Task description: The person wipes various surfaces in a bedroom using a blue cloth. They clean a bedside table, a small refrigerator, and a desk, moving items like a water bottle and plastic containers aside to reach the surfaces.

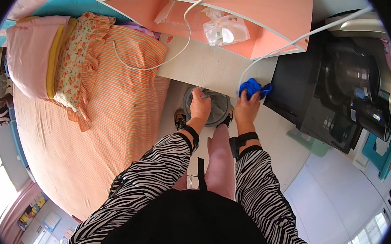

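Your right hand [247, 109] grips a blue cloth [254, 87] at two o'clock, bunched probably for control; your left hand [200, 106], at twelve, half-curls above the bin [186, 101], any hold unclear.

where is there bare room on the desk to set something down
The middle of the pale desktop is bare, between the left white cable and the right white cable, in front of the coral shelf. Its right end is crowded: the right hand holds the blue cloth there, beside the black appliance. The left hand is over the bin.
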### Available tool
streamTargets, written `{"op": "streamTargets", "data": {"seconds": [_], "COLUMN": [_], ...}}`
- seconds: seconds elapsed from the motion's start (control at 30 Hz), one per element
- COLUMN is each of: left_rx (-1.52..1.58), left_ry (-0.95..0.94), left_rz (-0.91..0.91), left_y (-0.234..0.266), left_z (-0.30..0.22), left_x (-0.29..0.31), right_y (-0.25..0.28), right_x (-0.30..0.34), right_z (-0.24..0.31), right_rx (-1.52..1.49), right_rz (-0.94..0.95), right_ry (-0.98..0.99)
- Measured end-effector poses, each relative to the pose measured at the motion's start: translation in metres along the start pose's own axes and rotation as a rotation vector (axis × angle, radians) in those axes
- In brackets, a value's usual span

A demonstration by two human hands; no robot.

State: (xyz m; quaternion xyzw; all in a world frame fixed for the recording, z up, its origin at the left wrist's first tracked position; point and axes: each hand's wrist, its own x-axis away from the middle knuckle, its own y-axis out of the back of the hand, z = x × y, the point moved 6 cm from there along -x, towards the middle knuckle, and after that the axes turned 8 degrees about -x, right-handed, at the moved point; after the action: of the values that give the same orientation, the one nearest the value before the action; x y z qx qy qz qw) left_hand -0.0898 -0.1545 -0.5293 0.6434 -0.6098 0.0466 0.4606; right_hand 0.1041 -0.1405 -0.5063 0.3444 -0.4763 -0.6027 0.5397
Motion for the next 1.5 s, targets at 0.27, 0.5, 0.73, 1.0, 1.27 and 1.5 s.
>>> {"op": "streamTargets", "data": {"seconds": [0.27,0.5,0.73,1.0,1.27,1.5], "left_rx": [-0.278,-0.484,-0.640,-0.097,-0.472,-1.113], "left_ry": [-0.468,-0.331,-0.330,-0.612,-1.144,-0.718], "left_rz": [-0.273,-0.121,0.086,0.257,-0.078,-0.148], "left_y": [0.022,0.035,0.052,0.107,0.128,0.242], "left_z": [-0.090,-0.070,-0.070,-0.202,-0.290,-0.186], "left_x": [-0.007,-0.038,0.004,0.120,0.174,0.090], "right_y": [-0.013,0.009,0.025,0.023,0.016,0.023], "right_x": [0.028,0.022,0.027,0.022,0.019,0.023], "right_z": [0.095,0.043,-0.029,-0.034,-0.038,-0.030], "right_rx": [-0.098,-0.203,-0.112,-0.165,-0.574,-0.055], "right_rz": [0.139,0.130,0.209,0.363,0.352,0.511], "right_ry": [0.377,0.271,0.052,0.065,0.072,0.055]}}
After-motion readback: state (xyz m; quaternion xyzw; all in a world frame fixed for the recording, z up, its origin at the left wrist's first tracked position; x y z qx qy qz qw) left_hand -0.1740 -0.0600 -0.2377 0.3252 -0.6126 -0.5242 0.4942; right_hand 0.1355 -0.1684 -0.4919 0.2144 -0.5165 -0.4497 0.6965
